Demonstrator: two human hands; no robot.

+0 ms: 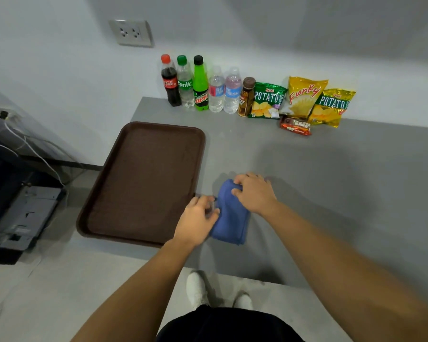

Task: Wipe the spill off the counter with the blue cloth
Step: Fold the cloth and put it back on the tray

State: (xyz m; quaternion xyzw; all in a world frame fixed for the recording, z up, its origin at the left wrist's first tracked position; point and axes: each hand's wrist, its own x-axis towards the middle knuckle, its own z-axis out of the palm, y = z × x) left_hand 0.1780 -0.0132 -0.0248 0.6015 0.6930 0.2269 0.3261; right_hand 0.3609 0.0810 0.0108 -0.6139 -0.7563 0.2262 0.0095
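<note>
Hands are on the cloth (230,213), which lies bunched on the counter (331,174) just right of the tray (143,178): the left hand (198,220) pinches its near-left edge, the right hand (253,193) grasps its far end. Judged, this is the gathering step, before wiping. No spill shows plainly, so the next move calls for finding it, then pressing and sweeping. Counted: one cloth, one tray, six bottles (200,85), three chip bags (304,97), one small red packet (295,126).
</note>
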